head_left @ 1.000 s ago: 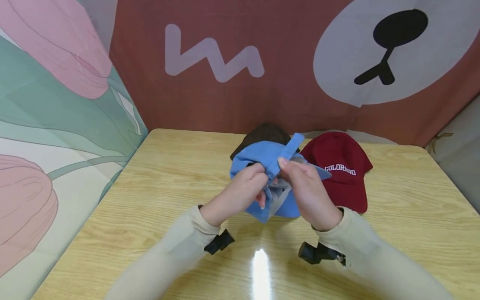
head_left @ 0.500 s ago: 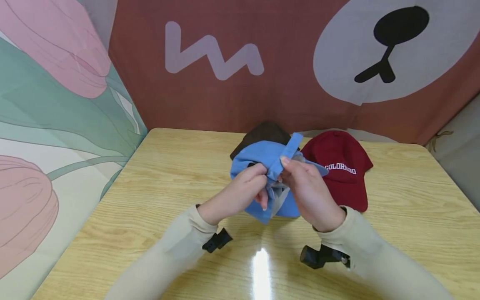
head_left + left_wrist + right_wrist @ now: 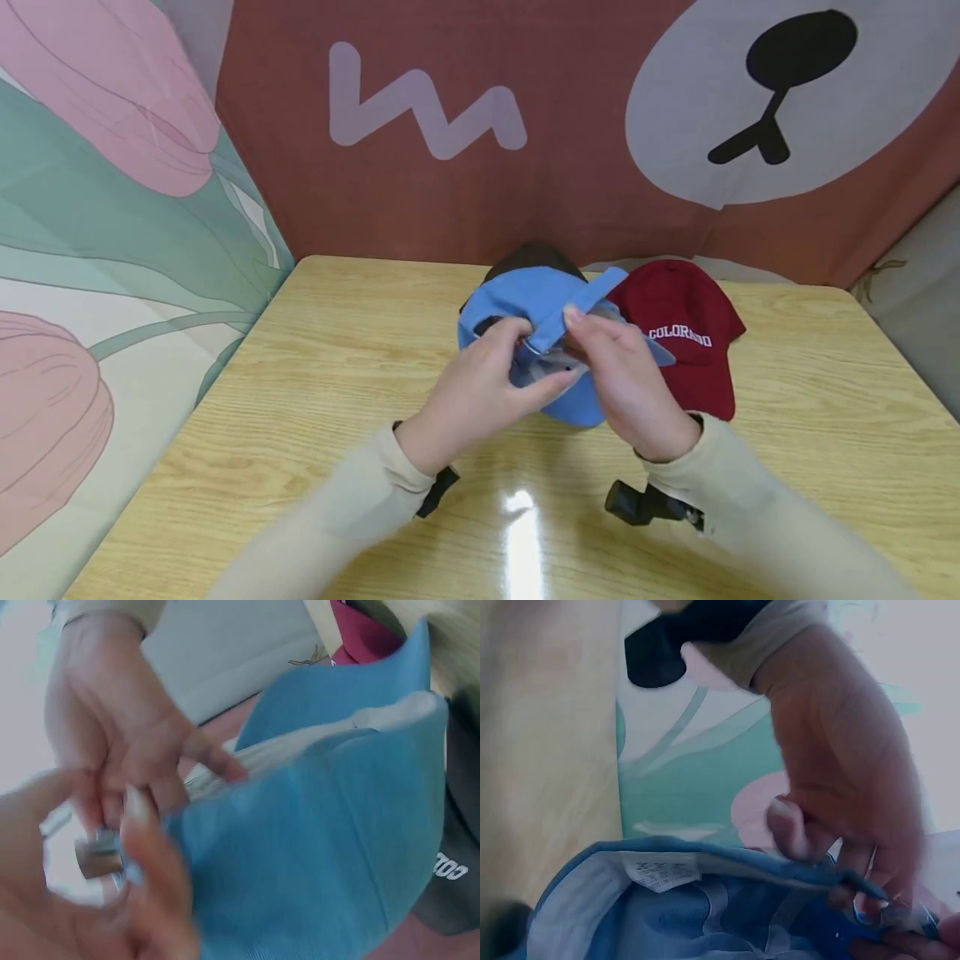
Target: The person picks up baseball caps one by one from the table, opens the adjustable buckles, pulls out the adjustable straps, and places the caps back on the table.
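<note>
A blue baseball cap is held up between the two hands, its adjustable back strap sticking up to the right. My right hand pinches the strap, thumb on top. My left hand has its upper fingers on the strap beside the small buckle, with one lower digit stretched out across the cap's opening. In the left wrist view its fingers are blurred close to the buckle. The right wrist view looks into the cap, where a white label shows on the inner band.
Behind the blue cap sits a dark brown cap, mostly covered by it. A red cap lettered COLORADO lies to the right. All are on a wooden table backed by a printed cloth.
My left hand has loosened from a closed grip, a lower digit now stretched out to the right. The strap's free end has tilted further right, and the cap has turned slightly.
</note>
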Demonstrator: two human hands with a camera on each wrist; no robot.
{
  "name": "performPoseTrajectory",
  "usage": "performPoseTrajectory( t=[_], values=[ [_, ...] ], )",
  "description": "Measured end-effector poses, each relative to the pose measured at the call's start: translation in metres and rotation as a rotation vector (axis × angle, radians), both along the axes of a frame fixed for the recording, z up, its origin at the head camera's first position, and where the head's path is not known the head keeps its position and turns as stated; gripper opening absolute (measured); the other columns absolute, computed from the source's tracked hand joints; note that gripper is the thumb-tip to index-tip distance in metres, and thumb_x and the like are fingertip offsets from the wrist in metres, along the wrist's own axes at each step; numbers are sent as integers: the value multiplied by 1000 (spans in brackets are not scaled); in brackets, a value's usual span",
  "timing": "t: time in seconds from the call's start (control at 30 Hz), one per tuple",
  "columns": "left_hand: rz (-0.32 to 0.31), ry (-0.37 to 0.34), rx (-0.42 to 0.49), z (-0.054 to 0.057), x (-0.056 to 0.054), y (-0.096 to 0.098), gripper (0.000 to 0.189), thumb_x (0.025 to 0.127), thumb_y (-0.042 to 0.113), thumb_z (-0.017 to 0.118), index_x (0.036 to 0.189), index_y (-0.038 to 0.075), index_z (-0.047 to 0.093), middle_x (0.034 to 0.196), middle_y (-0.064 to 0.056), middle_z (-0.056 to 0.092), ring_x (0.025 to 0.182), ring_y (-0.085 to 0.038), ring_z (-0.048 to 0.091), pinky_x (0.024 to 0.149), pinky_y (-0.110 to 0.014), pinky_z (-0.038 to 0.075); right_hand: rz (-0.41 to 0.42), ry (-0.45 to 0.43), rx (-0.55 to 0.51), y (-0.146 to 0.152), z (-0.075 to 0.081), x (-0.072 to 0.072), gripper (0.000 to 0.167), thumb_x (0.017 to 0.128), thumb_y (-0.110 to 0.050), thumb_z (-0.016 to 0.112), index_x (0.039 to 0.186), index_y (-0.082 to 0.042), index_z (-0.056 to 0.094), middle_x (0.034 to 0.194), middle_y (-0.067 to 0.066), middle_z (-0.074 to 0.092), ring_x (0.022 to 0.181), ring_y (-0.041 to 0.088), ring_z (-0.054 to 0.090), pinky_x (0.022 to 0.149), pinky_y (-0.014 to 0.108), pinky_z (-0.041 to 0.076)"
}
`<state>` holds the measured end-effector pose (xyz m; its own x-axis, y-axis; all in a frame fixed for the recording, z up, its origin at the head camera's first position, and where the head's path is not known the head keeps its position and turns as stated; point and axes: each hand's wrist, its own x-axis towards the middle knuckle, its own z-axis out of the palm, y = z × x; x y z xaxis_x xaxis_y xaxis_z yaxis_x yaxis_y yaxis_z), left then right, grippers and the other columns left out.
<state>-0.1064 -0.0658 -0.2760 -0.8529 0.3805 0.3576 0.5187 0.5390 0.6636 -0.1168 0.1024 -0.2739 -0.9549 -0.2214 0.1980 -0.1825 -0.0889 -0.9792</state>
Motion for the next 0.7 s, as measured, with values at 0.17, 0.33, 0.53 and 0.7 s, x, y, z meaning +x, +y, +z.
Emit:
performPoseTrajectory(
  t=[0.17,0.33,0.53,0.7],
  values=[
    [133,434,9,-7,-3,2,36,84,9,77,111,0,54,83,-6,61,59,-11,52,50,-21,42,-52,114,200,6,7,-1,41,103,-24,47,94,10,69,78,17,57,89,30,52,79,39,43],
    [109,522,84,-4,-10,-3,32,81,7,78,106,0,60,83,-6,65,56,-10,51,51,-20,43,-52,159,324,12,14,-3,35,102,-22,50,108,6,70,100,15,67,96,28,59,84,41,48],
    [87,290,225,6,-14,-8,27,85,10,74,107,1,63,83,-4,66,57,-11,45,52,-24,39,-174,446,390,10,8,-8,14,90,1,66,103,6,70,89,13,68,73,20,61,69,21,51],
    [44,141,371,14,-17,-10,26,87,5,71,110,-3,62,79,-9,65,55,-13,47,53,-23,41,-298,770,472,10,7,-17,29,76,12,75,104,7,66,81,11,61,66,14,50,59,15,43]
  ],
)
